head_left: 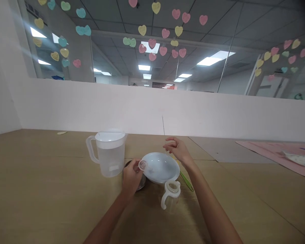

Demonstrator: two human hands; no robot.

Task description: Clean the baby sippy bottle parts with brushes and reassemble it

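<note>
My left hand (131, 177) is closed around a small clear round piece, like a bottle nipple or cap (142, 165), held up beside a white bowl (160, 167). My right hand (176, 148) hovers over the bowl's far rim with fingers pinched together; whatever they hold is too small to make out. A clear baby bottle with white handles (170, 195) stands in front of the bowl, between my forearms. A clear plastic pitcher with a white lid (107, 152) stands to the left of my left hand.
A dark round metal item (141, 184) lies partly hidden under my left hand. A green utensil (186, 181) lies right of the bowl. A pink mat (279, 152) with a wrapped item covers the far right. A white wall runs behind the wooden table (40, 189).
</note>
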